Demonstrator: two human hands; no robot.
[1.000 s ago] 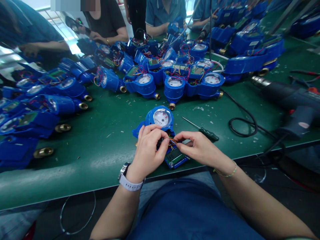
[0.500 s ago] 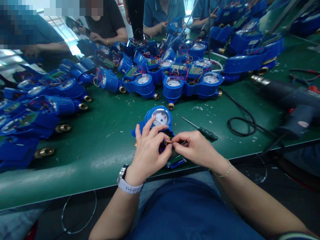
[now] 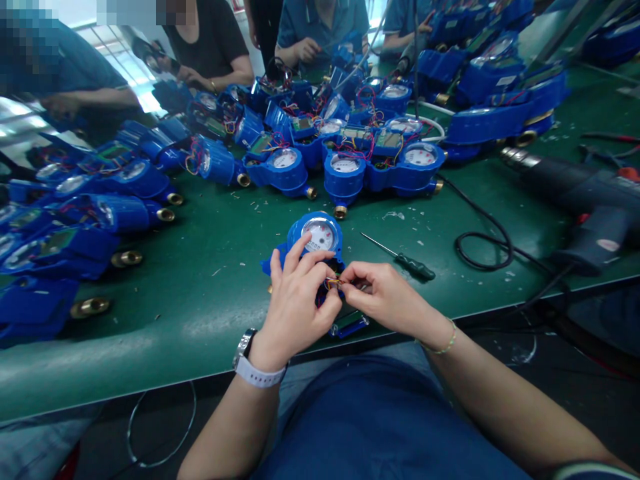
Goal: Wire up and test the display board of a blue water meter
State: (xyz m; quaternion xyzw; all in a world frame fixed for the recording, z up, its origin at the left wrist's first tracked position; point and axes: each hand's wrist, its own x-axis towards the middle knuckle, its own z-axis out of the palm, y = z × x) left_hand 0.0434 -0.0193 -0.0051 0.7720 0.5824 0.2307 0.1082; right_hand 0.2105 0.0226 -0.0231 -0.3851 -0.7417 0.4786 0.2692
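Note:
A blue meter (image 3: 321, 233) with a round white dial lies near the table's front edge. Over its lower left part rests my left hand (image 3: 300, 300), thumb and index finger closed on thin coloured wires (image 3: 331, 284), the other fingers spread near the dial. From the right, my right hand (image 3: 385, 293) pinches the same wires, its fingertips close to the left thumb. The hands hide much of the meter's open compartment. Just below them a blue-edged part (image 3: 351, 327) shows at the table edge.
A screwdriver (image 3: 413, 266) with a green handle lies right of the meter. Further right are a black cable (image 3: 483, 267) and a heat gun (image 3: 575, 200). Many blue meters (image 3: 345, 173) fill the back and left of the green table (image 3: 200, 333). Several people sit opposite.
My right hand has shifted slightly left, its fingers more bent around the wires. My left hand has barely moved. Across the table, a person's hand has moved left.

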